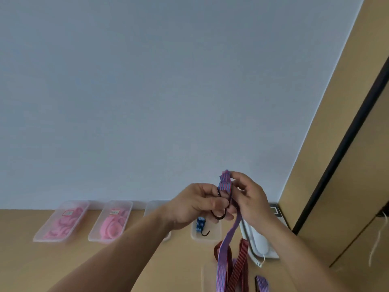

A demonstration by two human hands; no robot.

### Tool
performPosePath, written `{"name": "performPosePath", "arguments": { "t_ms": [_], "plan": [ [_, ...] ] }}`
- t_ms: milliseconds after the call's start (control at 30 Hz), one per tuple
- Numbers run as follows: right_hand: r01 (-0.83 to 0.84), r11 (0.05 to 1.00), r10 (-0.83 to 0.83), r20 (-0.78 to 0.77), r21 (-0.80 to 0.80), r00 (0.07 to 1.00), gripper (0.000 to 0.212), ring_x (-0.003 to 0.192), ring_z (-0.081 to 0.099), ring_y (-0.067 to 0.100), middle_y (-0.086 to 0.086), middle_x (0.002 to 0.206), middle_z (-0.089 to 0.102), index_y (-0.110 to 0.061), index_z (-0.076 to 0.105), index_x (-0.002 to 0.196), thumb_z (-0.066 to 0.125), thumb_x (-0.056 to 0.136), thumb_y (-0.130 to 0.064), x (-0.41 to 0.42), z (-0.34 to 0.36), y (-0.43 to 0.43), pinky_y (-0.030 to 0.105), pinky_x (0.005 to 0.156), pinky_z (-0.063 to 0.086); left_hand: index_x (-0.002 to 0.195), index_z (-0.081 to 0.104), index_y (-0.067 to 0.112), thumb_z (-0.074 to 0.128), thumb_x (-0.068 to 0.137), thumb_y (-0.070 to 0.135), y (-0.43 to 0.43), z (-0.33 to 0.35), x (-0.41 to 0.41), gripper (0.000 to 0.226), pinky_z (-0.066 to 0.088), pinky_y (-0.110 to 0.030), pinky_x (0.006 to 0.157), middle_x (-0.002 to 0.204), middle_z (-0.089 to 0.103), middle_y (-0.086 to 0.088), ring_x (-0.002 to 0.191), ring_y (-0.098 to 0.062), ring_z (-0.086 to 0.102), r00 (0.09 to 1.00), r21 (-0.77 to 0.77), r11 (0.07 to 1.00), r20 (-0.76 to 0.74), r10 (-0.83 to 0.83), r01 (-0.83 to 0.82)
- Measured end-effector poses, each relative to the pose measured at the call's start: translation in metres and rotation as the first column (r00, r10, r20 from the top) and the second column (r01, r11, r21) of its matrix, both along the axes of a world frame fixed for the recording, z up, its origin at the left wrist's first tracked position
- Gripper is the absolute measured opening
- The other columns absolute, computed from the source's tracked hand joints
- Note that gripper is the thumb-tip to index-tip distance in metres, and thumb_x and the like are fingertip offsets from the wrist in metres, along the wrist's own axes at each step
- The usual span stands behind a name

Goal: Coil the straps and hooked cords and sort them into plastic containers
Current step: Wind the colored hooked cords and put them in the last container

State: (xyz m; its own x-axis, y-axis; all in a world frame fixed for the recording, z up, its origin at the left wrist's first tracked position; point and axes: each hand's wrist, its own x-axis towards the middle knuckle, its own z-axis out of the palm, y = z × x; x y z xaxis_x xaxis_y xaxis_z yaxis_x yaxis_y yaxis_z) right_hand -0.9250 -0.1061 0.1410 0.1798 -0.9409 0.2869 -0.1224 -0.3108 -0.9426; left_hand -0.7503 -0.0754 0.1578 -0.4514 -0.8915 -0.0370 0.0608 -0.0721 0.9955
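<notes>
Left hand: the left hand (195,205) is raised off the bench, with its fingers curled round the dark hook (219,216) and the cord beside it. It likely anchors that end so the wraps have something fixed to build on.
Right hand: the right hand (250,197) pinches the folded top of the cord between thumb and fingertips, probably to keep the folds from springing apart.
Purple striped cord: the purple striped cord (226,183) is bunched in short folds between the two hands, and its long tail hangs down to the bench (25,266). Held high, the slack drops straight and can feed in without snagging.
Step in hand: the coil looks barely begun, as most of the length is loose.
Pink straps: the pink straps (63,224) lie coiled in two labelled containers (39,239) along the wall, so they appear to be grouped by kind.
Blue cord: a coiled blue cord (200,225) with a hook lies in the right-hand container (215,232) below the hands, which is the likely home for this cord.
Red striped cord: the red striped cord (242,256) lies loose beside the hanging tail, and the two could tangle.
White handset: the white handset (256,241) rests just right of the cords.
</notes>
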Motion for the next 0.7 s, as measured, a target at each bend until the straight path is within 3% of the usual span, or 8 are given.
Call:
{"name": "performPosePath", "arguments": {
  "t_ms": [67, 167, 233, 333, 400, 567, 700],
  "plan": [
    [-0.070, 0.997, 0.069, 0.079, 0.013, 0.994, 0.032, 0.048, 0.053, 0.017, 0.001, 0.063, 0.058, -0.030, 0.073, 0.094, 0.050, 0.099, -0.007, 0.003, 0.001, 0.005, 0.029, 0.045, 0.047, 0.089, 0.067, 0.007, 0.073, 0.086, 0.018, -0.002, 0.006, -0.001, 0.013, 0.050, -0.026, 0.065, 0.087, 0.074, -0.007, 0.077, -0.018, 0.070, 0.997, -0.018, 0.998, -0.059, 0.054, -0.055],
    [-0.196, 0.980, 0.188, 0.192, 0.021, 0.963, 0.027, 0.055, 0.052, 0.022, 0.006, 0.064, 0.055, -0.026, 0.071, 0.102, 0.046, 0.095, -0.032, 0.001, 0.002, 0.014, 0.031, 0.051, 0.043, 0.075, 0.072, 0.012, 0.070, 0.082, 0.023, -0.005, 0.014, -0.005, 0.013, 0.051, -0.023, 0.057, 0.081, 0.072, -0.008, 0.067, -0.015, 0.066, 0.967, 0.033, 0.987, -0.201, 0.159, -0.155],
    [-0.222, 0.975, 0.224, 0.076, -0.024, 0.972, 0.028, 0.059, 0.052, 0.017, 0.003, 0.064, 0.056, -0.034, 0.068, 0.109, 0.051, 0.090, -0.046, 0.001, 0.000, 0.019, 0.028, 0.056, 0.043, 0.082, 0.073, 0.007, 0.067, 0.084, 0.027, -0.006, 0.015, -0.009, 0.021, 0.054, -0.026, 0.060, 0.087, 0.070, -0.016, 0.070, -0.020, 0.067, 0.949, 0.060, 0.975, -0.225, 0.221, -0.213],
    [-0.191, 0.980, 0.192, 0.012, -0.050, 0.981, 0.030, 0.060, 0.051, 0.007, -0.013, 0.071, 0.059, -0.042, 0.063, 0.117, 0.063, 0.087, -0.035, 0.004, -0.003, 0.021, 0.021, 0.055, 0.044, 0.094, 0.073, 0.001, 0.053, 0.100, 0.027, -0.005, 0.013, -0.012, 0.033, 0.060, -0.039, 0.078, 0.103, 0.071, -0.027, 0.091, -0.037, 0.072, 0.948, 0.067, 0.972, -0.216, 0.233, -0.224],
    [-0.156, 0.986, 0.155, -0.026, -0.063, 0.988, 0.037, 0.058, 0.051, 0.005, -0.018, 0.072, 0.062, -0.044, 0.058, 0.123, 0.062, 0.091, -0.026, 0.002, -0.006, 0.021, 0.017, 0.054, 0.044, 0.101, 0.071, 0.000, 0.045, 0.105, 0.028, -0.005, 0.011, -0.011, 0.038, 0.060, -0.038, 0.080, 0.105, 0.072, -0.023, 0.097, -0.038, 0.071, 0.964, 0.030, 0.972, -0.127, 0.233, -0.231],
    [-0.064, 0.997, 0.061, -0.065, -0.046, 0.996, 0.020, 0.052, 0.052, 0.007, -0.009, 0.075, 0.071, -0.038, 0.066, 0.109, 0.059, 0.097, -0.024, -0.004, -0.011, 0.024, 0.019, 0.053, 0.043, 0.079, 0.071, 0.009, 0.047, 0.102, 0.032, -0.006, 0.017, -0.004, 0.040, 0.046, -0.019, 0.049, 0.067, 0.072, -0.008, 0.058, -0.022, 0.068, 0.914, -0.185, 0.954, 0.289, 0.284, -0.238],
    [-0.004, 1.000, 0.003, 0.017, 0.021, 1.000, 0.013, 0.049, 0.052, 0.011, 0.001, 0.078, 0.075, -0.026, 0.071, 0.095, 0.061, 0.096, -0.019, -0.001, -0.013, 0.025, 0.020, 0.051, 0.044, 0.068, 0.066, 0.014, 0.054, 0.098, 0.036, -0.009, 0.015, -0.002, 0.039, 0.041, -0.012, 0.049, 0.053, 0.064, -0.001, 0.047, -0.013, 0.057, 0.875, -0.251, 0.940, 0.368, 0.315, -0.233]
  ]
}}
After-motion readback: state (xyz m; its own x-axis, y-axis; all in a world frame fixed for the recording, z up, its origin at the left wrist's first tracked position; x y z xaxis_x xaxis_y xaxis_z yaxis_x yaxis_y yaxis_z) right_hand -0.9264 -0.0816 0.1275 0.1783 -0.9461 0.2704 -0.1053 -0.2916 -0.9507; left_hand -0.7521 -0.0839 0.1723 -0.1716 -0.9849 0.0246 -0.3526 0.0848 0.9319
